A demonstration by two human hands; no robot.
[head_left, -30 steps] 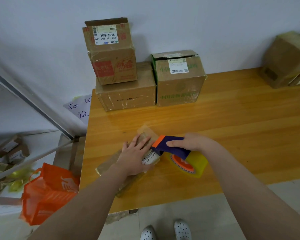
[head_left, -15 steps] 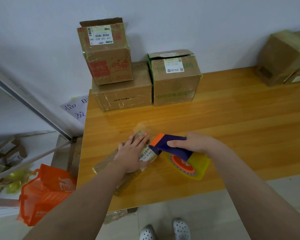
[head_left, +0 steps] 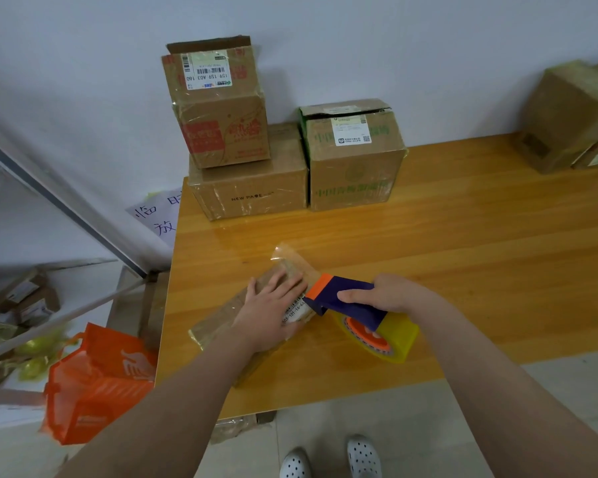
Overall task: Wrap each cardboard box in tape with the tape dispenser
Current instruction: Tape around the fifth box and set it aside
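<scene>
The work item is a flat cardboard box [head_left: 218, 322], long and low. It lies at an angle on the wooden counter [head_left: 480, 257], near the front edge and toward the counter's left end. A printed label shows on its top face beside the fingertips. A loose tail of clear tape [head_left: 283, 253] stands up from its far end.

Hands:
- The left hand [head_left: 273, 312] lies palm down on top of the flat cardboard box. Its fingers are straight and spread, and it presses on the box without gripping it.
- The right hand [head_left: 384, 293] is wrapped round the body of the tape dispenser [head_left: 359, 313], with the thumb along the near side and the fingers curled over the top.

The tape dispenser has a navy body and an orange nose. The nose meets the flat cardboard box just beside the left fingertips. The yellowish tape roll [head_left: 399, 336], on an orange hub, hangs on the right-hand side, low over the counter.

At the back of the counter, against the wall, three more cardboard boxes stand together:
- a wide brown box [head_left: 256, 191];
- a labelled box with red print [head_left: 221, 125] stacked on top of it;
- a box with green print [head_left: 353, 167] touching the wide one on its right.

Further boxes [head_left: 563, 122] stand at the far right end, blurred.

Left of the counter, an orange bag [head_left: 94, 384] sits on the floor. A handwritten paper sign [head_left: 156, 219] leans by the counter's corner. White perforated shoes [head_left: 328, 457] show at the bottom edge of the view.
</scene>
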